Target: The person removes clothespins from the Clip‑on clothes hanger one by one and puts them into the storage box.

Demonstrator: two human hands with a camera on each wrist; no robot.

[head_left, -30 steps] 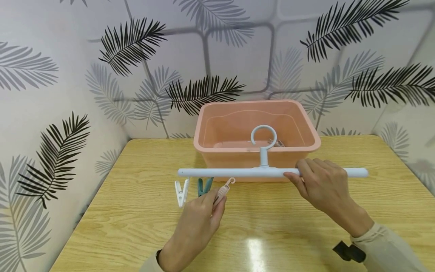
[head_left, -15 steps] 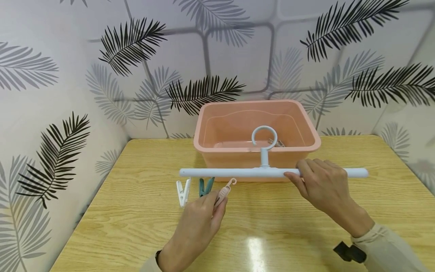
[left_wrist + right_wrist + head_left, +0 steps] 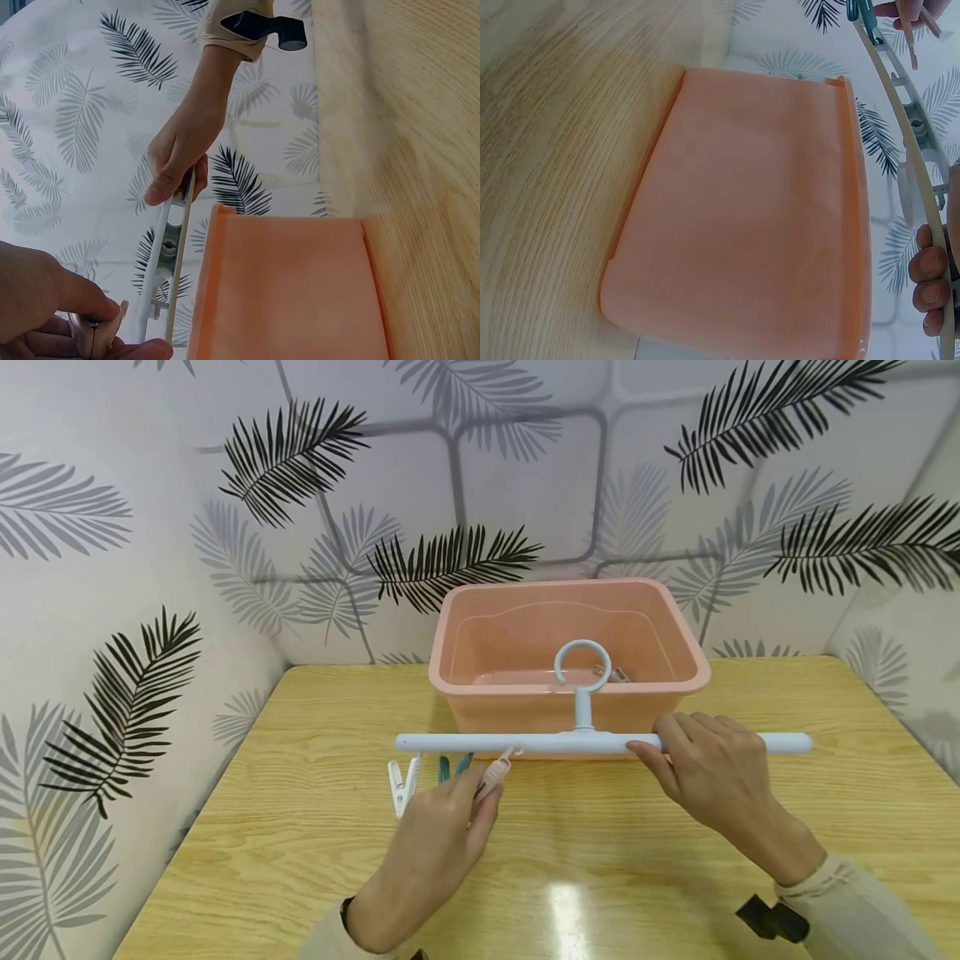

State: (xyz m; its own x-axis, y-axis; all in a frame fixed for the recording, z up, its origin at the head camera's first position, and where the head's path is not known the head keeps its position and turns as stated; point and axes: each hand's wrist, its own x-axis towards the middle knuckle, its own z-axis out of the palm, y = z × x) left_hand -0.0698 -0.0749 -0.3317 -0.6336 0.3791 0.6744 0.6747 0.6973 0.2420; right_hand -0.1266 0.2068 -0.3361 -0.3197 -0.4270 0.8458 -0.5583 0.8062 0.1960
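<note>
A pale blue hanger (image 3: pixel 517 742) with a round hook is held level in front of the basin. My right hand (image 3: pixel 708 768) grips its bar right of the hook stem, thumb below. Between thumb and fingers my left hand (image 3: pixel 431 843) pinches a pink clothespin (image 3: pixel 492 774). The clothespin's small hook overlaps the bar's lower edge; whether it has caught there I cannot tell. Left of it, a white clothespin (image 3: pixel 400 787) and a teal clothespin (image 3: pixel 446 767) hang from the bar, the teal one partly behind my left hand. The hanger's ribbed underside (image 3: pixel 919 127) shows in the right wrist view.
A pink plastic basin (image 3: pixel 510 690) stands on the wooden table (image 3: pixel 292 793) just behind the hanger, near the patterned wall. Some small clothespin-like pieces (image 3: pixel 618 676) lie inside it at the right, partly hidden by the front rim.
The pink clothespin has risen slightly and shifted left with my left hand, so its hook now overlaps the bar. More of the teal clothespin is covered. My right hand stays almost still.
</note>
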